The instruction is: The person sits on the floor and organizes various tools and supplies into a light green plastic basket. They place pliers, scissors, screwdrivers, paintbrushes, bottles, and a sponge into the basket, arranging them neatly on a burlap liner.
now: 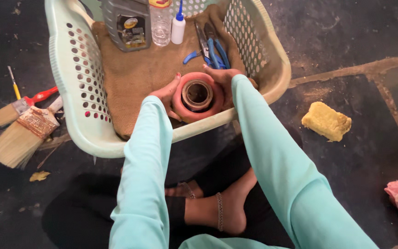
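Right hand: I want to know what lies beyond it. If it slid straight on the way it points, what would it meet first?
The right hand points up-frame, so probably the blue-handled pliers on the burlap; depth is uncertain.

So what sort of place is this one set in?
Probably an informal craft or repair spot on a dark, dusty floor: the person sits cross-legged, both hands around a small reddish clay pot over a pale green plastic basket, with wide bristle paintbrushes beside it.
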